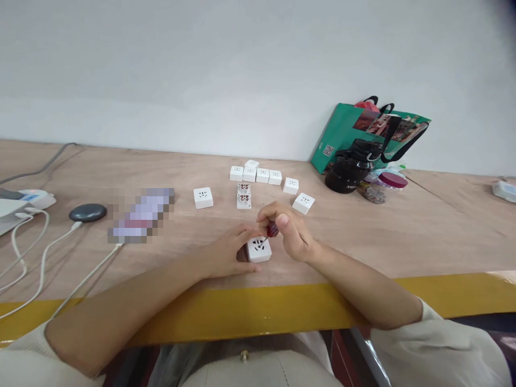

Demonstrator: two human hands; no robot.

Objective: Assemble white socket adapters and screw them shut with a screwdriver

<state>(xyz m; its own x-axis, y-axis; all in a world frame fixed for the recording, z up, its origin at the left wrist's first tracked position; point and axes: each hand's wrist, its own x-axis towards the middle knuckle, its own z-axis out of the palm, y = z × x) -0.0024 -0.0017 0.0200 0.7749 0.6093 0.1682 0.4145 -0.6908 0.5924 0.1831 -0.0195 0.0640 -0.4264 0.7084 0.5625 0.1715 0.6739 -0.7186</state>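
R hand (288, 231) grips screwdriver (273, 230), tip at socket (262, 254) nr table edge (258, 312); L hand (228, 251) steadies it betw. thumb & fingers. 8 other sockets (263, 176) look closed; this one prob. unfinished, 2 inserts (244, 198) uncovered.

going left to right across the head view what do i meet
Round dark grey device, pixelated flat rectangle, left hand, nearest white square slotted socket, right hand, black rounded bottle, clear jar with dark pink lid, white object at the far right.
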